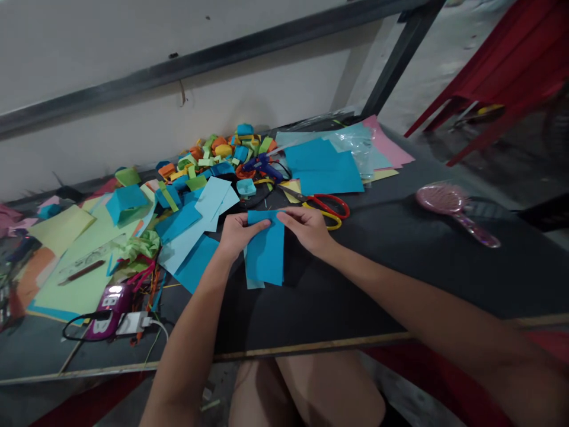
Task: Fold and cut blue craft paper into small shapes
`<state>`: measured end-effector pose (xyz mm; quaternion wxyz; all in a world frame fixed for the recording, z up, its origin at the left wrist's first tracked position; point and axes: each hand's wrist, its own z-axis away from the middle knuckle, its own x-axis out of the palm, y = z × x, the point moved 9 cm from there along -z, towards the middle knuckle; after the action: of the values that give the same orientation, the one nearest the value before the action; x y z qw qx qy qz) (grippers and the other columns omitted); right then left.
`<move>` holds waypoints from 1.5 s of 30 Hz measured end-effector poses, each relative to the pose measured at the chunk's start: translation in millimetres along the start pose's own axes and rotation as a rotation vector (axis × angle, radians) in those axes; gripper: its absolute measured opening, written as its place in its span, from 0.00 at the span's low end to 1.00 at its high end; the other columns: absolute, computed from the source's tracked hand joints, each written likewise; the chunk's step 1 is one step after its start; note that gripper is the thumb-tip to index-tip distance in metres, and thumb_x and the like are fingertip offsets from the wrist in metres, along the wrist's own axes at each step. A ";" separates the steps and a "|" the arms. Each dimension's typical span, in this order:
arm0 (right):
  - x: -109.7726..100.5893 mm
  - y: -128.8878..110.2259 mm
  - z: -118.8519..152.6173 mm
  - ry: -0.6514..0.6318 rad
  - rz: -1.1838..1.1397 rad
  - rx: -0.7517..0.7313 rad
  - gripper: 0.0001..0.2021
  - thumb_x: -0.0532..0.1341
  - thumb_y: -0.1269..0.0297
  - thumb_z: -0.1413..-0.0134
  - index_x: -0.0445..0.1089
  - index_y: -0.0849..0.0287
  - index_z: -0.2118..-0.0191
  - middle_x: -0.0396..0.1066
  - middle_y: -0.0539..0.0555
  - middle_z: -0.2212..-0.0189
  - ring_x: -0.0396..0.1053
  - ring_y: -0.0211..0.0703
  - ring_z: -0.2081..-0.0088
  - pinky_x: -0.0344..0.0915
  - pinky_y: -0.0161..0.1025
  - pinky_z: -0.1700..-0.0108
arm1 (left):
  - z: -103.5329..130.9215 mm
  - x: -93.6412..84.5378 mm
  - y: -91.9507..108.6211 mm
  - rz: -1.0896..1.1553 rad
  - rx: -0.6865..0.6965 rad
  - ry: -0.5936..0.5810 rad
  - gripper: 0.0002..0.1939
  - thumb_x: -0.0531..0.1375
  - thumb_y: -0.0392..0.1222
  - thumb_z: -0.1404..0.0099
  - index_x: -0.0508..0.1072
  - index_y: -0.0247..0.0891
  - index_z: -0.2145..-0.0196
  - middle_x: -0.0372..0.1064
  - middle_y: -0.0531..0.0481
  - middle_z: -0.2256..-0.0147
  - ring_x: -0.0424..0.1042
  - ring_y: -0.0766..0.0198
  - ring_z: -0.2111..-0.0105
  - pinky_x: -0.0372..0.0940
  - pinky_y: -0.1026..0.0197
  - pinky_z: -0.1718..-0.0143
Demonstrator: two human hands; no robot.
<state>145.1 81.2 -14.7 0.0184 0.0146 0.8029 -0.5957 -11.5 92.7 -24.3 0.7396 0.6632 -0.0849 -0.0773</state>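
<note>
A blue rectangle of paper [265, 255] hangs between my two hands, just above the dark tabletop. My left hand [240, 233] pinches its upper left corner, thumb in front and fingers behind. At the upper right corner my right hand [309, 227] pinches it in the same way. A paler strip of paper [255, 284] peeks out below its lower left edge; I cannot tell whether the two are joined. Just behind my right hand lie scissors [331, 204] with red and yellow handles. Light blue paper pieces [213, 198] are spread beside my left hand.
A heap of small folded paper pieces [222, 150] lies along the wall, with a blue glue gun [267, 166] near it. Blue sheets [326, 169] sit behind the scissors. On the right is a pink hairbrush [444, 200]; a purple device [109, 308] with cables is front left.
</note>
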 end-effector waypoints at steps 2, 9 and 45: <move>-3.1 -0.7 -1.3 0.023 0.059 -0.021 0.16 0.62 0.51 0.47 0.75 0.60 0.71 0.64 0.49 0.80 0.59 0.36 0.77 0.57 0.35 0.75 | -0.5 1.5 -0.8 -0.022 -0.010 -0.008 0.17 0.72 0.50 0.54 0.79 0.36 0.71 0.77 0.45 0.69 0.75 0.61 0.72 0.71 0.58 0.70; -10.0 -8.4 -1.3 0.082 0.196 -0.097 0.16 0.60 0.52 0.45 0.76 0.60 0.72 0.65 0.48 0.82 0.59 0.37 0.78 0.57 0.36 0.75 | -1.0 -5.3 13.3 -0.069 0.162 0.083 0.24 0.68 0.56 0.49 0.65 0.35 0.85 0.57 0.56 0.84 0.53 0.73 0.83 0.53 0.65 0.81; -13.0 56.1 -23.1 -0.051 0.084 0.257 0.30 0.59 0.30 0.59 0.59 0.56 0.82 0.54 0.45 0.90 0.52 0.33 0.86 0.51 0.35 0.82 | 1.0 3.3 5.0 -0.456 0.210 0.183 0.30 0.57 0.58 0.39 0.44 0.39 0.83 0.37 0.57 0.82 0.40 0.72 0.80 0.38 0.61 0.78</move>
<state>160.4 119.5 -61.0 0.0618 0.0352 0.7180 -0.6924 -8.5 91.4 -19.1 0.6348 0.7425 0.1263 -0.1726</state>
